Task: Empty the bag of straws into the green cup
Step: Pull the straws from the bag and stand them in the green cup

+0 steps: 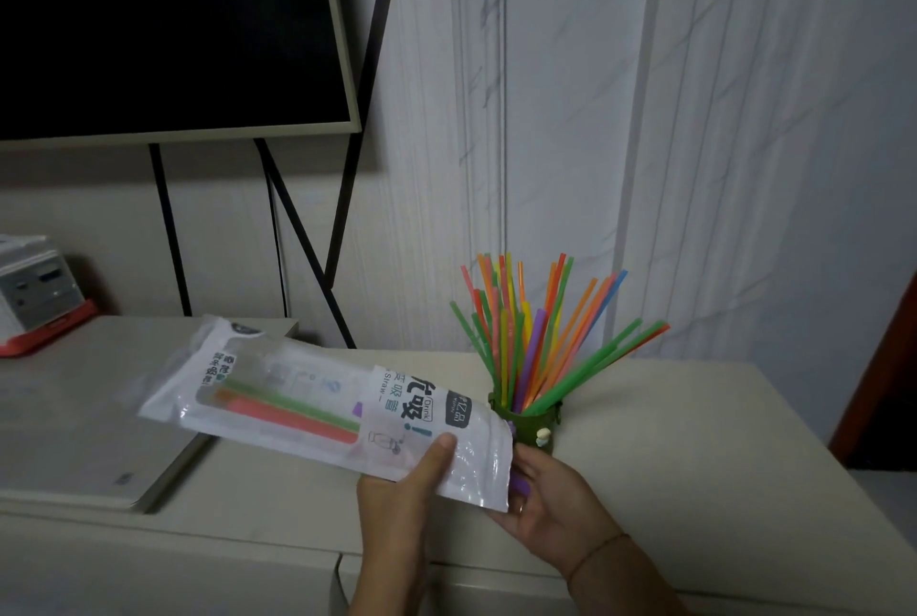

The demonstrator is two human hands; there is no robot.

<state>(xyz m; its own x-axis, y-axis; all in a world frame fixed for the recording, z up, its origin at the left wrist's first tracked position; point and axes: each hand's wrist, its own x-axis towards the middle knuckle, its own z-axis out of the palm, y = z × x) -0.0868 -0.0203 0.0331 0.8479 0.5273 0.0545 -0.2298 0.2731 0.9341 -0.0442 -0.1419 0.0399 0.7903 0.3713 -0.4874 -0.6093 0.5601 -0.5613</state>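
Bag (322, 397) is pinched by the left hand (397, 491), mouth angled at the green cup (533, 427) so leftover straws (293, 409) get drawn out by the right hand (556, 501), loosely cupped there.

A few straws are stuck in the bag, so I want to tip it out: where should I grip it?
Pinch the bag at its far closed end, from above. It lies nearly flat with its mouth toward the green cup, so lifting that end slides the straws out.

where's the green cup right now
In the head view, the green cup stands right of centre on the beige cabinet top, full of straws, just behind the right hand and the bag's open end.
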